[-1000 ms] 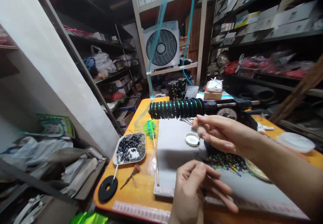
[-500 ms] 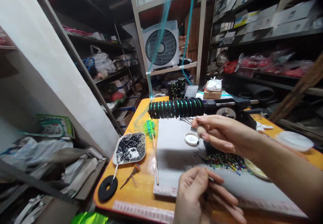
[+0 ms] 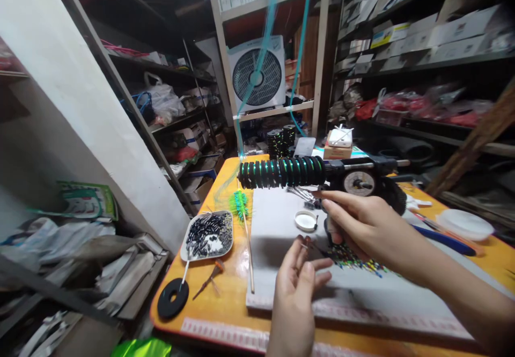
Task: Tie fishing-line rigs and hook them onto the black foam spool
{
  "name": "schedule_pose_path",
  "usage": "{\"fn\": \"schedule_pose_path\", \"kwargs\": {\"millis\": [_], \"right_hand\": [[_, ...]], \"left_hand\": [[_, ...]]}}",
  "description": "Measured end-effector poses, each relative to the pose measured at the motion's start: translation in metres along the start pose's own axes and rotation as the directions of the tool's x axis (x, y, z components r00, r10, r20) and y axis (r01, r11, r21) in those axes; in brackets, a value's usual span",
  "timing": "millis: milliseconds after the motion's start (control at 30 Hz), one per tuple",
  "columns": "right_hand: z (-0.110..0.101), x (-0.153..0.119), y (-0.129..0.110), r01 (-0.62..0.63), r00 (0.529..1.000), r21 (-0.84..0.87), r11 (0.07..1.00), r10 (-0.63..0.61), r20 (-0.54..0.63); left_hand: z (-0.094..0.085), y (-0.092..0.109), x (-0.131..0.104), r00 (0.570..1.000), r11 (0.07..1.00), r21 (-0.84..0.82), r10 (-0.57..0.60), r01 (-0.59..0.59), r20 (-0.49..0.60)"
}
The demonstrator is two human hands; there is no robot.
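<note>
Here the left hand (image 3: 295,276), fingers loosely open, pinches something tiny beside the beads (image 3: 354,258); the right hand (image 3: 362,225) hovers half-curled, its hold unclear.

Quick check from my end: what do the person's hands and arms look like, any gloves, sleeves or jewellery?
Both hands are bare: no gloves on the left hand or the right hand. No rings, watch or bracelets show. The right forearm is uncovered as far as the picture's edge, with no sleeve in view. Fingernails look short and unpainted.

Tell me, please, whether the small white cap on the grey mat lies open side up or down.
Open side up: the small white cap shows a raised rim around a hollow centre.
</note>
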State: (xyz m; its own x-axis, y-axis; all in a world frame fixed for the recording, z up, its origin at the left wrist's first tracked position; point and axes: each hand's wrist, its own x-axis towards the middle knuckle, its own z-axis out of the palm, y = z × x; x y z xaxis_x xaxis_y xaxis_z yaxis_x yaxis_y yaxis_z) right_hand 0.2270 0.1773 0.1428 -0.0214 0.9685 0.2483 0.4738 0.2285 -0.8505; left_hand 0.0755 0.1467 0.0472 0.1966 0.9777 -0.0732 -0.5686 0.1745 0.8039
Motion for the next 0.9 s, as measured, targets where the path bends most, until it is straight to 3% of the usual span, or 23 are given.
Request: {"fn": "schedule_pose_path", "kwargs": {"millis": [167,333,533,700,767,900], "right_hand": [[0.018,0.012,0.007,-0.039,0.998,0.061,0.997,0.036,0.043],[0.012,0.007,0.003,-0.039,0.999,0.118,0.992,0.04,-0.002],[-0.007,-0.009,0.0,-0.173,0.973,0.296,0.939,0.117,0.198],[-0.017,-0.025,0.003,-0.302,0.915,0.394,0.868,0.149,0.374],[-0.018,-0.032,0.004,-0.329,0.897,0.409,0.851,0.147,0.416],[-0.015,-0.043,0.005,-0.368,0.877,0.449,0.815,0.144,0.458]], "left_hand": [[-0.006,0.005,-0.003,1.0,0.998,0.054,0.027,-0.026,-0.005],[-0.009,0.009,-0.007,0.997,0.975,0.214,0.075,-0.067,-0.03],[-0.01,0.0,-0.01,0.988,0.942,0.305,0.152,-0.138,-0.025],[-0.006,0.008,-0.024,0.99,0.852,0.511,0.14,-0.113,-0.015],[-0.002,0.015,-0.029,0.988,0.814,0.564,0.151,-0.141,0.029],[0.011,0.024,-0.033,0.961,0.756,0.601,0.136,-0.258,0.241]]}}
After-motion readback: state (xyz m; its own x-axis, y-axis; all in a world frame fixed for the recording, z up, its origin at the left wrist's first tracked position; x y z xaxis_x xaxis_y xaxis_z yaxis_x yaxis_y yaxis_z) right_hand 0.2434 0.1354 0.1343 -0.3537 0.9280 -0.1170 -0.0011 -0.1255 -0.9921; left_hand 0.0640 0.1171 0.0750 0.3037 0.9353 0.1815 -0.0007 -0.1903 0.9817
